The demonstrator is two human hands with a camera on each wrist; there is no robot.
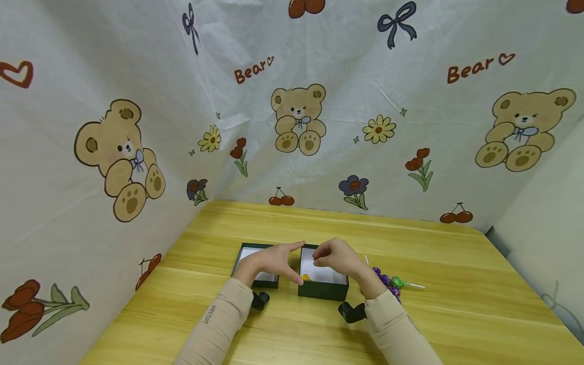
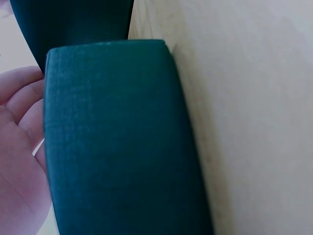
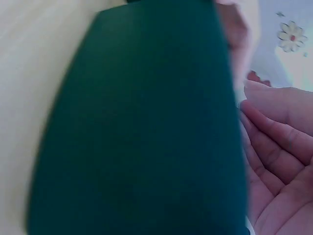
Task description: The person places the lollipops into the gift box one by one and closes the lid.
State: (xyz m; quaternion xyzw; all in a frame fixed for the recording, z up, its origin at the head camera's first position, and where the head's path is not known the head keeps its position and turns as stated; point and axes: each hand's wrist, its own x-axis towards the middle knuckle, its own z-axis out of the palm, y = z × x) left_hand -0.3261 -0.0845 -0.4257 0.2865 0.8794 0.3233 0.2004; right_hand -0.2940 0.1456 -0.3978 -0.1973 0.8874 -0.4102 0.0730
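A wooden-looking table (image 1: 292,334) with yellow grain runs back to a pale cloth backdrop (image 1: 347,66), printed with teddy bears, bows, flowers, cherries and the word "Bear". The cloth creases softly and covers the left side as well; at the right edge a plain off-white surface (image 1: 547,218) shows, with a thin cable (image 1: 560,304) hanging by it. On the table a green box (image 1: 323,291) with a white inside holds a yellow piece (image 1: 306,277) in its near left corner. A shallower green tray (image 1: 272,284) lies just to its left, partly under the left arm. The left hand (image 1: 276,259) is spread wide, thumb and fingers at the box's left side, gripping nothing. The right hand (image 1: 338,256) hangs over the box with bent fingers and thumb close together; whether they pinch anything I cannot tell. Purple lollipops (image 1: 384,279) and a green lollipop (image 1: 398,282) lie right of the box, partly behind the right arm.
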